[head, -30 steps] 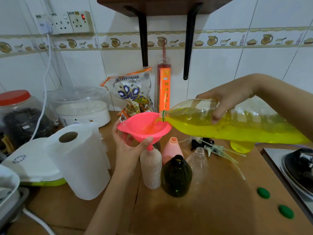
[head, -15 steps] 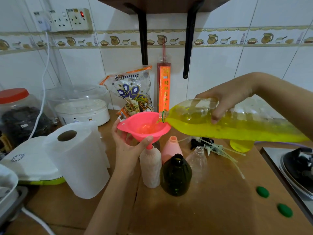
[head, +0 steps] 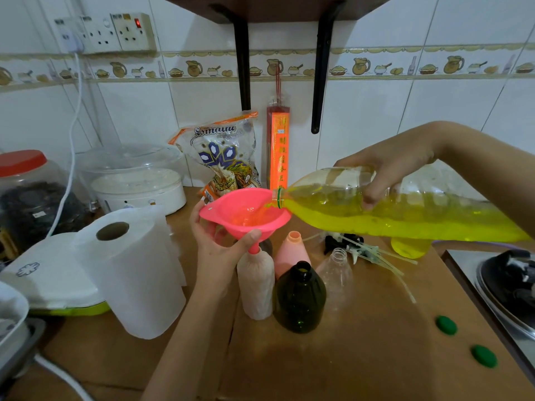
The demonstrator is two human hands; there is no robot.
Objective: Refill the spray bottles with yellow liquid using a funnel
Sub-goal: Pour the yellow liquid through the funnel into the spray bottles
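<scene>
Counter (head: 362, 357): brown surface against a tiled wall; carries all items listed below.
Paper towel roll (head: 130, 270): white, upright, at the left of the counter, near the left forearm.
Large bottle (head: 390, 212): clear plastic, partly filled with yellow liquid, tipped almost level, mouth over the funnel rim; liquid runs into the bowl.
Right hand (head: 388, 166): grips the large bottle from above, fingers curled round its upper body.
Left hand (head: 220, 244): holds the funnel, thumb and fingers wrapped under the bowl.
Funnel (head: 246, 215): pink, upright, spout set in the neck of the beige bottle.
Beige bottle (head: 256, 285): upright, uncapped, beneath the funnel.
Dark green bottle (head: 299, 299): upright, open, just beside the beige bottle, nearest the camera.
Pink bottle (head: 292, 253): upright, open, behind the green one.
Clear bottle (head: 335, 273): upright, open, right of the green one.
Spray heads (head: 359, 247): heaped behind the clear bottle, tubes trailing right.
Green caps (head: 446, 325): two, loose at the counter's right, well apart from the bottles.
</scene>
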